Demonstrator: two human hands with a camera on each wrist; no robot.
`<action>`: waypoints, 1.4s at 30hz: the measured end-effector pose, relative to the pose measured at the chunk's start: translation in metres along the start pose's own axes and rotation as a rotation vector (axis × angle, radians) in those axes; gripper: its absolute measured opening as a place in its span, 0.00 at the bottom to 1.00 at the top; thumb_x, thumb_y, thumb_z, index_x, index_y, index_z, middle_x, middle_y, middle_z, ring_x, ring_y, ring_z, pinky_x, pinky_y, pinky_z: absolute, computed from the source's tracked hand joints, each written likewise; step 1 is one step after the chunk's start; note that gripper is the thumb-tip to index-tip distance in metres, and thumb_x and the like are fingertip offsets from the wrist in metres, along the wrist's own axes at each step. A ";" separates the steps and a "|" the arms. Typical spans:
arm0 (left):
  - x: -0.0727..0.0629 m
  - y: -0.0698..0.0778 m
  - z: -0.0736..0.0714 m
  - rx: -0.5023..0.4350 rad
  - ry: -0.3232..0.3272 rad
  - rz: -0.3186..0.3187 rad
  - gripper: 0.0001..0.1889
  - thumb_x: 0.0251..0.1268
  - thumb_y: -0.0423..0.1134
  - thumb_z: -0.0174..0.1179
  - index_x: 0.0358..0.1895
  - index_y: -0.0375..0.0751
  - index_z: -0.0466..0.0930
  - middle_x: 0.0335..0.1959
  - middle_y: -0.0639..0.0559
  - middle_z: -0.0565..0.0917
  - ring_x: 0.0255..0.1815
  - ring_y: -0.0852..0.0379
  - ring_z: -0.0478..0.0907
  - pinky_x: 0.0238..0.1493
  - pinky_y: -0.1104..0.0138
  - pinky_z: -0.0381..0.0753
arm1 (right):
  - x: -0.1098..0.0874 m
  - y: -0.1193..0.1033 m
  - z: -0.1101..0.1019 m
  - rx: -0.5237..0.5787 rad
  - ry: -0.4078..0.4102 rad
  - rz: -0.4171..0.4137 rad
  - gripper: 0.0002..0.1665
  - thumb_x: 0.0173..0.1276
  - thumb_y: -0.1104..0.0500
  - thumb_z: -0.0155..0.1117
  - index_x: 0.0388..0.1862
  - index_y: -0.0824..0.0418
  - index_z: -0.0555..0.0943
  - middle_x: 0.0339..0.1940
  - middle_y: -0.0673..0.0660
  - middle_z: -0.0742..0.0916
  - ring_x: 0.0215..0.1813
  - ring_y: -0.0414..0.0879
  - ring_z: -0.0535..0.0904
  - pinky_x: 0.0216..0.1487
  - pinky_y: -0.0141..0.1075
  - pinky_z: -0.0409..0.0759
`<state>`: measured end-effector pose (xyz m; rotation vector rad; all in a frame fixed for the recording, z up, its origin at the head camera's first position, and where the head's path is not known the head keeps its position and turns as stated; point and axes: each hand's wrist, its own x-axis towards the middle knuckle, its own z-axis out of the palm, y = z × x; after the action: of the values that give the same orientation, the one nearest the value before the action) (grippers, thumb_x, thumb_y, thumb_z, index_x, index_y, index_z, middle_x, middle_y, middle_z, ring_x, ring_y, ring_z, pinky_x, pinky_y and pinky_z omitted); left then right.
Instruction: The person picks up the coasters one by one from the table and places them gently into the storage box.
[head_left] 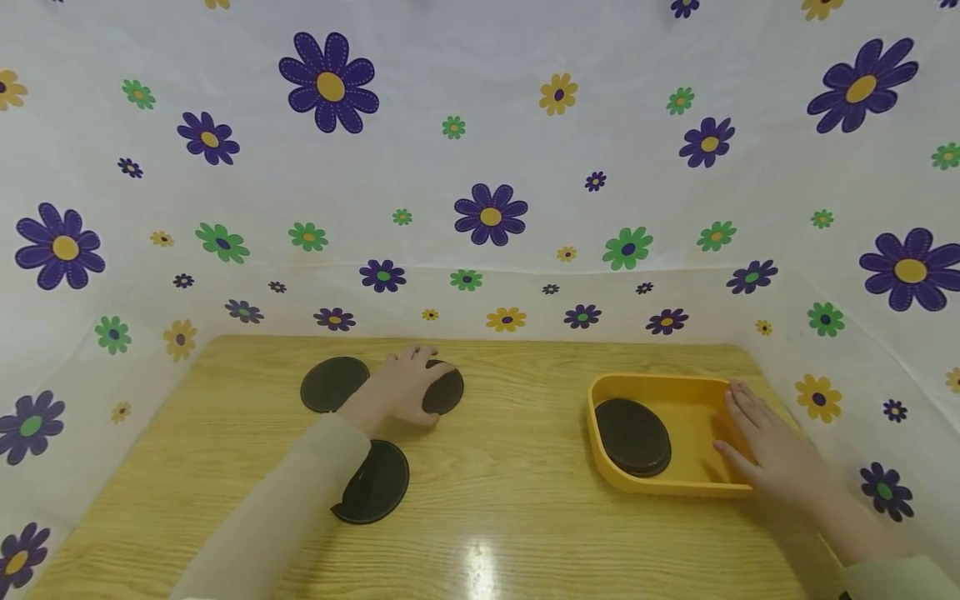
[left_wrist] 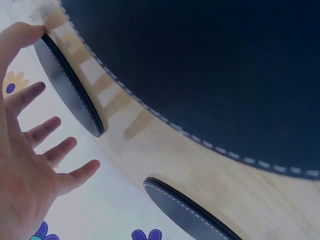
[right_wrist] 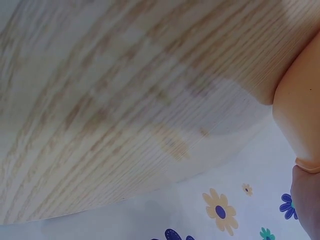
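My left hand (head_left: 401, 387) reaches over a black round coaster (head_left: 446, 392) at the back of the table. Its fingers are spread, and in the left wrist view the thumb tip meets the edge of that coaster (left_wrist: 70, 87), which has pale stitching. A second coaster (head_left: 333, 383) lies left of this hand, and a third (head_left: 382, 487) sits nearer, partly hidden by the sleeve. At the right, my right hand (head_left: 780, 454) rests on the right rim of a yellow tray (head_left: 690, 489), fingers fairly straight, thumb over the inside. Stacked black coasters (head_left: 633, 435) lie in the tray's left part.
The wooden table (head_left: 517, 442) ends against a white flowered cloth (head_left: 420, 167) at the back and both sides. The tray's raised wall (right_wrist: 297, 110) shows at the edge of the right wrist view.
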<state>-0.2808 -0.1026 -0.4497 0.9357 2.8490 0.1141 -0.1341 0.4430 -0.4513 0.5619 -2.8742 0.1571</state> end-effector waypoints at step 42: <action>0.018 0.019 0.000 0.134 -0.032 0.131 0.50 0.49 0.60 0.72 0.80 0.57 0.66 0.75 0.39 0.69 0.74 0.35 0.68 0.73 0.40 0.72 | -0.001 -0.005 -0.002 0.002 0.009 0.008 0.43 0.84 0.49 0.53 0.80 0.82 0.58 0.84 0.78 0.59 0.91 0.49 0.31 0.78 0.21 0.20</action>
<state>-0.2839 -0.0771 -0.4491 1.1403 2.7931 -0.0786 -0.1307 0.4394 -0.4492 0.5490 -2.8679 0.1631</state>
